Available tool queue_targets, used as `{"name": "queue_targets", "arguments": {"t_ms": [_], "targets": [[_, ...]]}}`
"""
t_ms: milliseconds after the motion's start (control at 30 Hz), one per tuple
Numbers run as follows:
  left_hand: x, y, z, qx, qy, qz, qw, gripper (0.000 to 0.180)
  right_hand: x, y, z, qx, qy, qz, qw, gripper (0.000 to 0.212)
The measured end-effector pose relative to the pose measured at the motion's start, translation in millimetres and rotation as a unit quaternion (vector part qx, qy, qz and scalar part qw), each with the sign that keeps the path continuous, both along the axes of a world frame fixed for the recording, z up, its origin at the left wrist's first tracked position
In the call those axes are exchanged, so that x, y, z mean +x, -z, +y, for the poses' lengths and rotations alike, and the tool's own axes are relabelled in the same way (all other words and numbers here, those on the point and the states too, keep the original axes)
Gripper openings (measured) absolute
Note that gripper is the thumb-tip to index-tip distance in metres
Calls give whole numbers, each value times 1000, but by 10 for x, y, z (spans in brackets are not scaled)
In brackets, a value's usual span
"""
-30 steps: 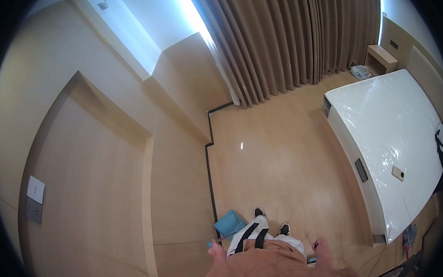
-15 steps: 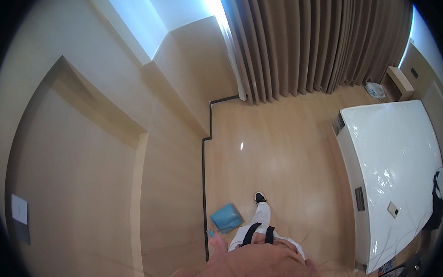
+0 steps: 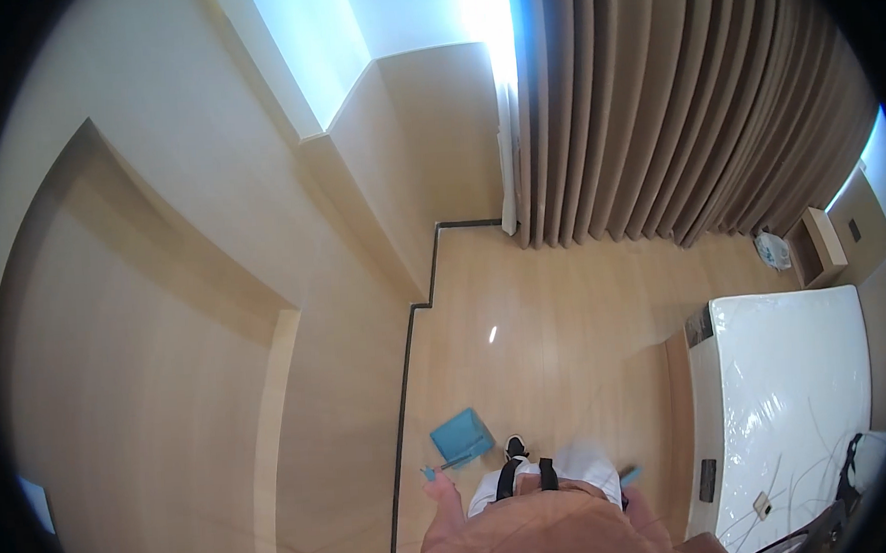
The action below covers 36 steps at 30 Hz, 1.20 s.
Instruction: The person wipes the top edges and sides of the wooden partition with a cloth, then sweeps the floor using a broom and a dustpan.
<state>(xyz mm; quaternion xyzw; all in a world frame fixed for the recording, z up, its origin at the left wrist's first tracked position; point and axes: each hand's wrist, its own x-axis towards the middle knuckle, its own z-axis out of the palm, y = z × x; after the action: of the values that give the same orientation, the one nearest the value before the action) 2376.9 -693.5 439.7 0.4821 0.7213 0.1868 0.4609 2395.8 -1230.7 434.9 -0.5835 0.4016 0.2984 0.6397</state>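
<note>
My left hand is closed round the blue-tipped top of a thin handle. That handle runs down to a blue dustpan, which hangs or rests low over the floor by the left wall, ahead of my left foot. At my right side, my right hand shows only in part past the brown shirt, its fingers mostly hidden. A small blue piece juts out just ahead of it, along with something dark; their kind is too unclear to name.
A plastic-wrapped white mattress on a wooden base stands to the right, with a phone on it. Brown curtains hang ahead. A plastic bag lies by a wooden nightstand. A dark-skirted wall runs along the left.
My legs have shifted in a step, and the view has tilted and moved. The dustpan has turned and its handle now shows. My right hand and the blue piece have come into view.
</note>
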Motion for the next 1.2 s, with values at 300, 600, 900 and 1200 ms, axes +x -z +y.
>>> {"name": "queue_targets", "arguments": {"t_ms": [300, 600, 900, 1200], "targets": [[767, -419, 175, -68, -22, 4, 997, 32, 2697, -279, 920, -206, -88, 72, 972, 16], [2295, -965, -311, -52, -101, -27, 993, 27, 4666, 145, 800, -392, -382, -92, 832, 25], [3462, -1384, -488, -33, -231, -26, 972, 30, 6730, -382, 820, -249, -502, 2, 828, 19], [4421, -889, -170, -56, -344, -4, 937, 35, 7837, -509, 1311, -246, -564, -69, 785, 26]]}}
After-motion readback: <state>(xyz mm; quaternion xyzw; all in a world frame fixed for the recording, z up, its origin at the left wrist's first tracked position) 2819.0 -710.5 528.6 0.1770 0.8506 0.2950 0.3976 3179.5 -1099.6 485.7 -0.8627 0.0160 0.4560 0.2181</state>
